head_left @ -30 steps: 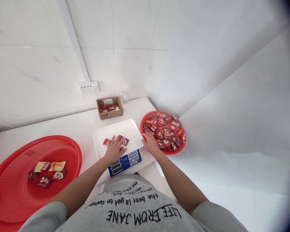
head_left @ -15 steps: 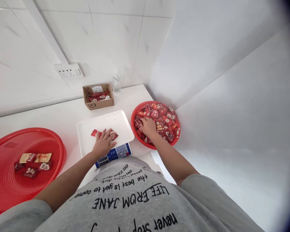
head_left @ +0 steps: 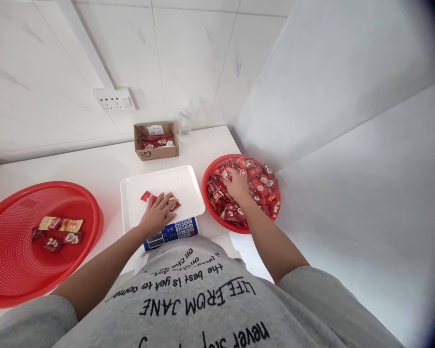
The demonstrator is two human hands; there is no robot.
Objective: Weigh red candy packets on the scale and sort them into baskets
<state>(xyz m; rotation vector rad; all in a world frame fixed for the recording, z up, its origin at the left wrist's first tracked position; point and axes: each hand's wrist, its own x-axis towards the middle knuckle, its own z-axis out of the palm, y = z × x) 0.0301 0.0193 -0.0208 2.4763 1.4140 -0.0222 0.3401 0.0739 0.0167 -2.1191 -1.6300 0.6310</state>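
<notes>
My left hand point(head_left: 157, 212) lies with its fingers spread over a few small red snack packets point(head_left: 147, 196) on the white tray of a scale point(head_left: 186, 181). The hand covers part of them. Over at the right, my right hand point(head_left: 238, 186) is in a round red basket point(head_left: 214, 216) heaped with red wrapped packets point(head_left: 263, 186). Its fingers are closed on a small red snack packet point(head_left: 224, 173) near the basket's far left part. Below the tray shows the scale's blue keypad point(head_left: 183, 228).
A larger red basket point(head_left: 90, 203) with several packets point(head_left: 71, 224) stands at the left. Behind the tray are an open cardboard box point(head_left: 157, 153) holding red packets and a clear plastic bottle point(head_left: 184, 123). A wall socket point(head_left: 114, 100) is above; a pale wall borders the right.
My right hand has moved a little farther back in the basket and now pinches a red packet. My left hand stays on the tray packets. The camera view has shifted slightly.
</notes>
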